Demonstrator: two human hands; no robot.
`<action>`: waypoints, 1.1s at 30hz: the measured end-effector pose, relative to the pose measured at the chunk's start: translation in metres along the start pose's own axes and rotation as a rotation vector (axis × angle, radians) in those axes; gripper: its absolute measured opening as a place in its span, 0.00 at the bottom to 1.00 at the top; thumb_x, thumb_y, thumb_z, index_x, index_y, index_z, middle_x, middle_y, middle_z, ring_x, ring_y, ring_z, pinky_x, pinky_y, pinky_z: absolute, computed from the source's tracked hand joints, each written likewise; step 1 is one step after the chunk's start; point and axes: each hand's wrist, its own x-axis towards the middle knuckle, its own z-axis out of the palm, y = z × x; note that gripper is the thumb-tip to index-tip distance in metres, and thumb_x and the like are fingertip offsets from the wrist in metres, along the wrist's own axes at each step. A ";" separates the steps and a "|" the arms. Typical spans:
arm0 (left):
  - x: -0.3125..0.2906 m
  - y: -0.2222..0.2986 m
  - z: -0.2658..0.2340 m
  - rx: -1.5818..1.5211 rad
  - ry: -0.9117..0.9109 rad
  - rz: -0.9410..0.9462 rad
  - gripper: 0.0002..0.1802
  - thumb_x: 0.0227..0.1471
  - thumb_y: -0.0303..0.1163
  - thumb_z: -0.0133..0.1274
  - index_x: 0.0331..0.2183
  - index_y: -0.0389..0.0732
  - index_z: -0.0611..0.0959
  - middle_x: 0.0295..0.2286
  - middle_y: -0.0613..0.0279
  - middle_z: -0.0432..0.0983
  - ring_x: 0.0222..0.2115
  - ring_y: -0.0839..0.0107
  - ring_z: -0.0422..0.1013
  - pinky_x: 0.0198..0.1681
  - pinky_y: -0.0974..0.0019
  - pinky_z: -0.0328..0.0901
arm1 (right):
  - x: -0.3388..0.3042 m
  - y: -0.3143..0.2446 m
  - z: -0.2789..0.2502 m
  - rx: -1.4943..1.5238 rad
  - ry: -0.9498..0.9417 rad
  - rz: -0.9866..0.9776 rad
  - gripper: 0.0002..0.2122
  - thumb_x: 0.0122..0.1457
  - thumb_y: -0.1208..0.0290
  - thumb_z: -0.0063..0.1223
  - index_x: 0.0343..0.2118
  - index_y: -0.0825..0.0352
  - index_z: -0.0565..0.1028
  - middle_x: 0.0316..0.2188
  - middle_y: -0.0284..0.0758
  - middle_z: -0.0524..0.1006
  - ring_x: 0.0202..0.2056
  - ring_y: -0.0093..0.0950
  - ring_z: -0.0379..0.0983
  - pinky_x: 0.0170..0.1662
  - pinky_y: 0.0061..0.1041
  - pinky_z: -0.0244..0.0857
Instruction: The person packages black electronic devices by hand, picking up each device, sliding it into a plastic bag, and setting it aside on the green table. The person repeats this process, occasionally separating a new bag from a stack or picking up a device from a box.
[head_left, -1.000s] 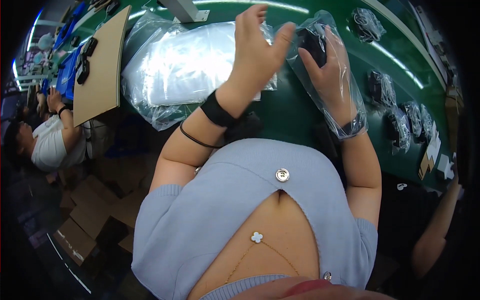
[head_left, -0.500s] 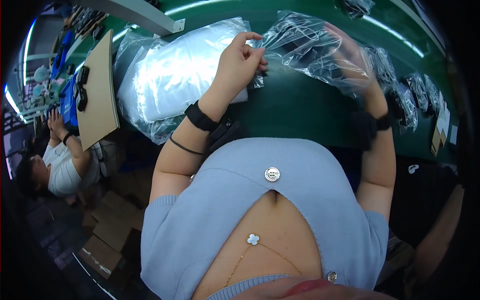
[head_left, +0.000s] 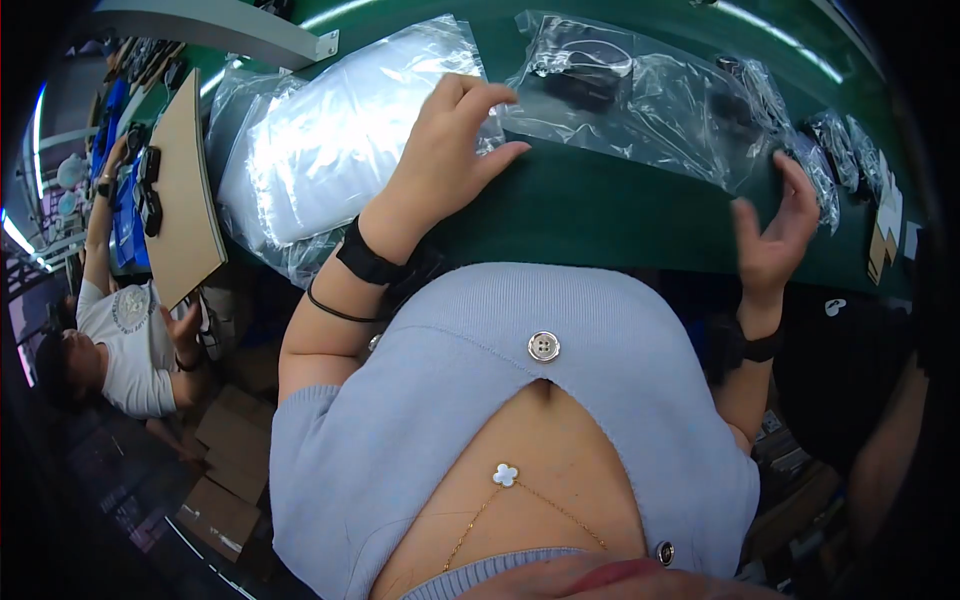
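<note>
A clear plastic bag lies flat on the green table, with a black item and a pale looped cable showing through its far left part. At the bag's left edge, my left hand has its thumb and forefinger spread, apparently holding nothing. My right hand hovers by the bag's right end, fingers curved apart and nothing in the palm. Beneath and beyond my left hand lies a shiny stack of clear plastic bags. Whether my left fingertips touch the bag's edge is hard to see.
Several bagged items with cables line the right side of the table, near cardboard pieces. At left stands a brown board beside black devices. A co-worker reaches forward there. Cardboard boxes lie below.
My right hand has come out from behind or within the bag and moved nearer to me. My left fingers have parted from their pinch at its edge. The bag now lies flatter.
</note>
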 end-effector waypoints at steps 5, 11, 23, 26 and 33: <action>0.016 0.004 0.010 0.266 0.055 0.351 0.12 0.43 0.25 0.58 0.33 0.37 0.75 0.43 0.54 0.71 0.47 0.59 0.65 0.49 0.60 0.59 | 0.017 -0.023 0.022 -0.593 -0.348 -0.312 0.14 0.49 0.79 0.56 0.41 0.65 0.72 0.42 0.39 0.75 0.53 0.38 0.64 0.61 0.42 0.46; 0.015 -0.002 0.014 -0.119 0.048 0.335 0.09 0.44 0.25 0.56 0.30 0.38 0.73 0.38 0.55 0.72 0.41 0.58 0.67 0.44 0.61 0.61 | 0.026 -0.008 -0.001 -0.273 -0.480 -0.278 0.11 0.53 0.77 0.52 0.41 0.63 0.71 0.37 0.35 0.77 0.50 0.35 0.68 0.61 0.46 0.45; 0.023 -0.003 0.037 -0.001 0.131 -0.026 0.18 0.48 0.34 0.55 0.39 0.35 0.73 0.36 0.44 0.68 0.31 0.48 0.68 0.35 0.58 0.65 | 0.051 0.040 0.051 -0.314 -0.417 0.331 0.08 0.61 0.68 0.44 0.32 0.69 0.68 0.22 0.37 0.74 0.25 0.31 0.73 0.25 0.31 0.62; 0.024 -0.005 0.034 -0.116 -0.028 -0.179 0.21 0.49 0.35 0.54 0.44 0.34 0.72 0.36 0.42 0.68 0.32 0.45 0.68 0.37 0.57 0.66 | 0.059 0.050 0.068 -0.483 -0.473 0.248 0.07 0.61 0.69 0.44 0.34 0.69 0.68 0.21 0.39 0.74 0.25 0.36 0.72 0.27 0.31 0.62; 0.026 -0.028 0.025 -0.713 -0.196 -0.433 0.18 0.51 0.26 0.50 0.44 0.31 0.72 0.33 0.56 0.71 0.29 0.70 0.70 0.33 0.68 0.66 | 0.062 0.033 0.113 -0.301 -0.596 0.009 0.08 0.58 0.72 0.46 0.37 0.69 0.69 0.28 0.44 0.74 0.32 0.41 0.71 0.35 0.30 0.64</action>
